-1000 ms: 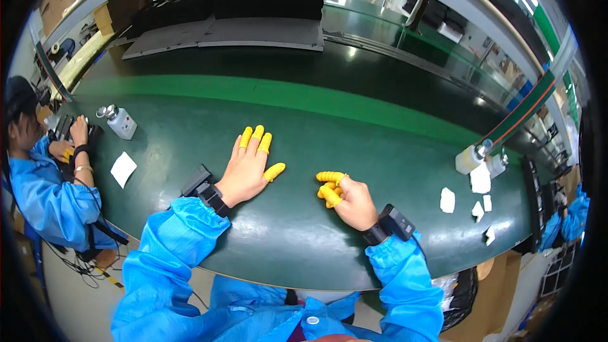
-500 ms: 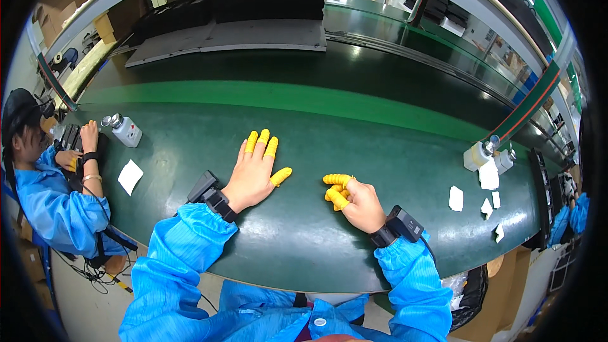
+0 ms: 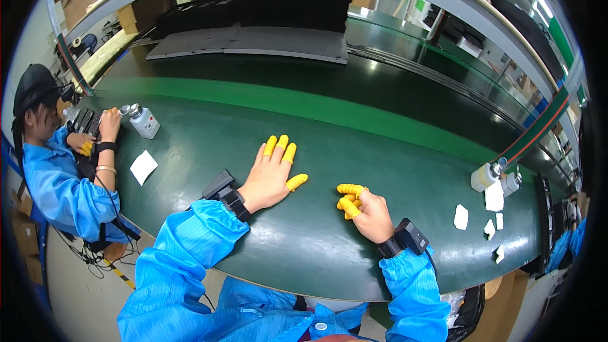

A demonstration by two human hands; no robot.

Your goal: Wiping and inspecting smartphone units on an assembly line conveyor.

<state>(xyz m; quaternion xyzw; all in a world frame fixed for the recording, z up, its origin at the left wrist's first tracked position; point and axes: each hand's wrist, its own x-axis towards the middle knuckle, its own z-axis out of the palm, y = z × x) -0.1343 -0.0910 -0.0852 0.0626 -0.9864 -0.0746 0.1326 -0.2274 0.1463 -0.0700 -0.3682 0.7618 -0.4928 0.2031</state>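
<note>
My left hand lies flat on the green tabletop, palm down and empty, with yellow finger cots on the thumb and several fingers. To its right, my right hand rests on its side with the fingers loosely curled in toward the thumb. Yellow cots cover its visible fingertips, and no object shows in it. Its inner fingers are partly hidden. Each wrist wears a black strapped device, the left one and the right one. Neither hand touches any loose item.
A white pump bottle and white cloth are at left, beside a co-worker whose hands are at a black item. At right stand two bottles with several white scraps. Black stacked panels sit behind.
The whole view has shifted slightly, so the scene sits further right in the picture. Both my hands keep the same pose and place on the table.
</note>
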